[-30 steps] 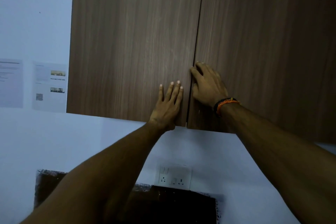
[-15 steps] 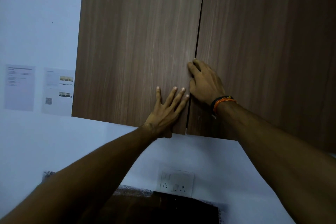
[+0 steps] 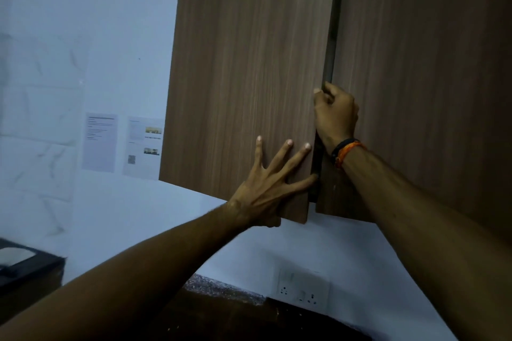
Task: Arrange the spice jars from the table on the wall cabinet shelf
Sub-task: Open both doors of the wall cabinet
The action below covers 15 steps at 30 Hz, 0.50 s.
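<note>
The wooden wall cabinet fills the upper right of the head view. Its left door [image 3: 243, 77] stands slightly ajar, with a dark gap beside the right door [image 3: 421, 77]. My right hand [image 3: 336, 116] curls its fingers round the free edge of the left door at the gap. My left hand [image 3: 273, 177] lies flat on the lower front of the left door, fingers spread and straight, little finger at the door's edge. No spice jars are in view, and the shelf inside is hidden.
Two printed sheets [image 3: 99, 142] hang on the white wall left of the cabinet. A socket plate [image 3: 303, 289] sits below it, above a dark counter [image 3: 235, 318]. A black appliance [image 3: 25, 266] stands at the left edge.
The left door has swung out from shut to slightly ajar. My right fingers went from lying at the seam to curling round the door's edge. The camera has shifted left.
</note>
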{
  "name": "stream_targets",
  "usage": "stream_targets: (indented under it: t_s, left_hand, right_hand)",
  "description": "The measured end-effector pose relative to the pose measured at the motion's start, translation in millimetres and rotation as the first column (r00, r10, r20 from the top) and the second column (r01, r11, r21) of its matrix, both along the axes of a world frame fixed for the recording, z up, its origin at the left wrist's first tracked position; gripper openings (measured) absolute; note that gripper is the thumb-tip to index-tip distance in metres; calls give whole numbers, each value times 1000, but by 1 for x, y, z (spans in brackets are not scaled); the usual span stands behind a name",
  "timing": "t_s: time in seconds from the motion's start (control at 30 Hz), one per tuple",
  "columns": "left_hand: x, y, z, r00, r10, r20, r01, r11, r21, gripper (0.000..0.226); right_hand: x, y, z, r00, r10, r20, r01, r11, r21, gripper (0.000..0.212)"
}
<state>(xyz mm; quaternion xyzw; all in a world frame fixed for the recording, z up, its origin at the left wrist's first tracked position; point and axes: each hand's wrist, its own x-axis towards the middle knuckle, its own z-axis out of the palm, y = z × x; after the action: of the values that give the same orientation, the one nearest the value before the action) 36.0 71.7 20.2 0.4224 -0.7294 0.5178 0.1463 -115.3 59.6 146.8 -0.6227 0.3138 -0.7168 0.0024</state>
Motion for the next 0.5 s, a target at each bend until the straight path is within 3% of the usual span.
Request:
stream_targets:
  t_s: [0.1, 0.17, 0.27, 0.37, 0.5]
  left_hand:
    - [8, 20, -8, 984, -175, -42, 172, 983, -61, 101]
    - [7, 35, -14, 937, -327, -120, 314, 942, -121, 82]
    - [3, 57, -16, 852, -443, -280, 388, 892, -233, 59]
    - [7, 83, -14, 714, -512, -478, 432, 859, -276, 58]
    - [17, 121, -14, 623, -509, -594, 431, 857, -282, 85]
  right_hand:
    - [6, 20, -2, 997, 69, 38, -68, 997, -31, 26]
    - [13, 37, -2, 993, 106, 54, -101, 992, -79, 27]
    - [29, 65, 0, 985, 160, 64, -146, 973, -180, 23]
    - [47, 87, 4, 967, 247, 60, -224, 940, -258, 25]
    - [71, 106, 1, 922, 382, 67, -353, 899, -260, 37]
